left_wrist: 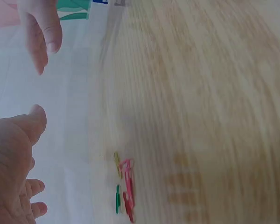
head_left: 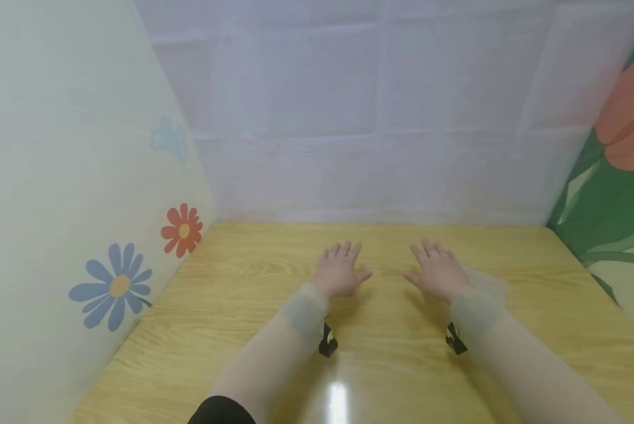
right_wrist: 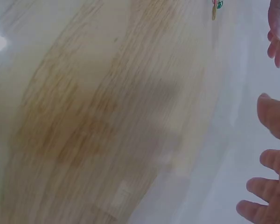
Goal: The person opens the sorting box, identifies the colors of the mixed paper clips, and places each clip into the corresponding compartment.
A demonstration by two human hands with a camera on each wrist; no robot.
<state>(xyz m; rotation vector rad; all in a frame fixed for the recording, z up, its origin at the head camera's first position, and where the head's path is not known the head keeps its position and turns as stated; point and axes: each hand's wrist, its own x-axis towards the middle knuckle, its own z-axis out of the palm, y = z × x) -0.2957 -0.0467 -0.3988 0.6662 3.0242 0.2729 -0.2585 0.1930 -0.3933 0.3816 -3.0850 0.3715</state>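
My left hand (head_left: 339, 272) and right hand (head_left: 437, 272) are held apart over the wooden table, fingers spread and nothing in them. Several coloured paper clips (left_wrist: 127, 186), pink, red, green and yellow, lie together on the wood in the left wrist view, near the left hand (left_wrist: 11, 163). A few of these clips (right_wrist: 216, 7) also show at the top of the right wrist view, where the right hand (right_wrist: 273, 163) is at the right edge. Beside the right hand, partly behind it, lies a translucent, clear plastic-looking thing (head_left: 493, 287); its kind I cannot tell.
The wooden table (head_left: 391, 371) reaches back to a white cloth (head_left: 295, 118). A pale panel with printed flowers (head_left: 119, 287) stands along the left, and a panel with large green leaves (head_left: 621, 206) along the right. Each wrist wears a band with a small black device (head_left: 328, 341).
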